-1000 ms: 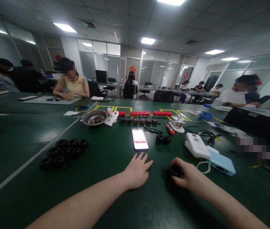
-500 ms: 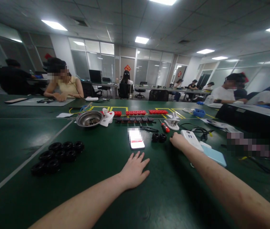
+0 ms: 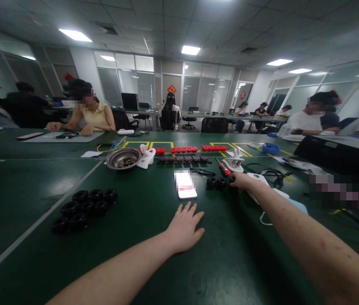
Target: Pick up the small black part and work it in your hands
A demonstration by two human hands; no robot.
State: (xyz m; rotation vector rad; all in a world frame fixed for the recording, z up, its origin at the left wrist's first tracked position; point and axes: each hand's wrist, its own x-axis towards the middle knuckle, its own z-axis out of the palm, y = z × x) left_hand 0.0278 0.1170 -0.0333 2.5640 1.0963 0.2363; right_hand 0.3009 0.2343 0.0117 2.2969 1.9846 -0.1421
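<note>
My left hand (image 3: 186,226) lies flat on the green tabletop with its fingers spread, holding nothing. Just beyond its fingertips is a phone (image 3: 186,186) with a bright screen. Further right, the fingers of my right hand (image 3: 243,181) are closed on a small black wheel (image 3: 232,181), mostly covered by them. Two similar black wheels (image 3: 216,182) stand in a row immediately left of it. A red and black screwdriver (image 3: 224,170) lies behind my right fingers. On the left side sits a group of several larger black wheels (image 3: 86,207).
Behind the phone are a black row of parts (image 3: 184,159) and red strips (image 3: 184,149). A metal bowl (image 3: 109,163) with small pieces stands left. White devices (image 3: 233,164), cables (image 3: 274,174) and a dark monitor (image 3: 322,156) occupy the right. A co-worker (image 3: 87,110) sits opposite.
My right hand has shifted slightly away from me, closer to the row of small wheels. My left hand stays flat. The whole view has swung a little, and the co-worker's hands have moved apart.
</note>
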